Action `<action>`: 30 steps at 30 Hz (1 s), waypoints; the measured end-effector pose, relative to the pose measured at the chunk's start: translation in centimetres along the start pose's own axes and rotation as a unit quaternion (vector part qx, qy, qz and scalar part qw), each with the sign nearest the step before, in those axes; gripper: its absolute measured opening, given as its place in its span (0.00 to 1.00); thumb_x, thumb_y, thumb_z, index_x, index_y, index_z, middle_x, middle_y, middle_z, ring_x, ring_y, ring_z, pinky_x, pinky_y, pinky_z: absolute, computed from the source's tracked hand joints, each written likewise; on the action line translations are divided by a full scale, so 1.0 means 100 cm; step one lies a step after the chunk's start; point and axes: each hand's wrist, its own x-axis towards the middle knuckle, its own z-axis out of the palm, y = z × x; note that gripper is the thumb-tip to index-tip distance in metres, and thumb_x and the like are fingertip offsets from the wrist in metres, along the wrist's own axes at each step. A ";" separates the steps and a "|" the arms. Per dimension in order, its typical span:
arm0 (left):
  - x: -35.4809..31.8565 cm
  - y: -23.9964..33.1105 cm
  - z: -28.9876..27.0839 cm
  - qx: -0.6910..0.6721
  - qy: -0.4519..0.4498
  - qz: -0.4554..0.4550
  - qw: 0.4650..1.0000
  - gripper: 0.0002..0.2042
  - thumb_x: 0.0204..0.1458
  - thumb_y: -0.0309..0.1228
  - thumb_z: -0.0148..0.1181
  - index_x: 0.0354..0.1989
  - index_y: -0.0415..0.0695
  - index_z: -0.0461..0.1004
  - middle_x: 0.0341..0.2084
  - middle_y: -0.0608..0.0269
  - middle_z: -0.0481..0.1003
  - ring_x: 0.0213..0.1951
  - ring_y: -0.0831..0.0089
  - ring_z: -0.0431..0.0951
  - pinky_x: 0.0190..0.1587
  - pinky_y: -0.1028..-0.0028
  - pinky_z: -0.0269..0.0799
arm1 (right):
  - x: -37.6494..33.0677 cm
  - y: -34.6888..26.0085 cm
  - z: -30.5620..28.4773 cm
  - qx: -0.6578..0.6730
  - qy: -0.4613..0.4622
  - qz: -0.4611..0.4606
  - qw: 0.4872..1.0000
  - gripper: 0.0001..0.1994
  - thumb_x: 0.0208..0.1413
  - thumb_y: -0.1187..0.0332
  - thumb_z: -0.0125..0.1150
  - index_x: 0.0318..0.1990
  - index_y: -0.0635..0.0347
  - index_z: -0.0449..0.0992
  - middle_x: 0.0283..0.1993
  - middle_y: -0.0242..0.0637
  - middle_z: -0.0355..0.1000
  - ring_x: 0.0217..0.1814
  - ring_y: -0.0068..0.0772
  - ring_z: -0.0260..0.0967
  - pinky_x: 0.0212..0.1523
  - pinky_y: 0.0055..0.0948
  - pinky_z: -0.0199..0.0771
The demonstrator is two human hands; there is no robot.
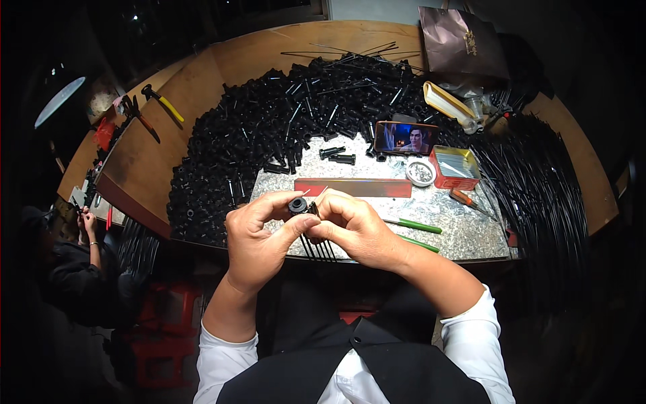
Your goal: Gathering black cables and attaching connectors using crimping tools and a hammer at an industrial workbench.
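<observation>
My left hand [259, 232] is closed around a black ring-ended plastic fitting [297, 205], held up just above the near edge of the bench. My right hand [356, 229] pinches against the fitting's side, its fingers meeting my left thumb. Several thin black rods [321, 250] hang down from between the hands. Fine wire ends [325, 189] poke up above the fingertips. The exact joint between rods and fitting is hidden by my fingers. Behind the hands lies a long flat bar [356, 188] with red on it, and green-handled pliers [420, 226] rest beside my right hand.
A large heap of black tubular fittings [269, 114] covers the back and left of the bench. A phone [406, 138], white dish [420, 172], red tin [457, 176] and orange screwdriver [464, 197] sit right. Black rods [538, 182] overhang the right edge. A co-worker [87, 249] is far left.
</observation>
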 end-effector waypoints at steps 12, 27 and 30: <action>-0.017 0.003 0.024 0.081 0.000 0.016 0.997 0.11 0.51 0.21 0.57 0.43 0.35 0.67 0.30 0.49 0.73 0.33 0.59 0.76 0.38 0.69 0.70 | -0.003 0.009 0.002 -0.106 0.035 -0.031 0.993 0.13 0.46 0.71 0.69 0.24 0.64 0.66 0.31 0.36 0.66 0.32 0.27 0.66 0.32 0.26 0.70; -0.030 -0.031 0.025 0.042 0.124 0.030 0.991 0.08 0.56 0.21 0.52 0.41 0.38 0.60 0.20 0.63 0.69 0.18 0.79 0.73 0.21 0.81 0.67 | -0.058 0.026 -0.042 -0.510 -0.012 -0.066 0.857 0.16 0.48 0.67 0.65 0.36 0.66 0.63 0.44 0.52 0.63 0.40 0.53 0.67 0.36 0.41 0.70; -0.031 -0.034 0.026 0.054 0.130 0.052 0.989 0.07 0.57 0.22 0.50 0.41 0.38 0.59 0.18 0.66 0.67 0.17 0.82 0.70 0.20 0.83 0.65 | -0.074 0.034 -0.064 -0.604 -0.003 -0.023 0.797 0.16 0.49 0.64 0.63 0.36 0.67 0.64 0.44 0.53 0.63 0.42 0.54 0.67 0.41 0.42 0.70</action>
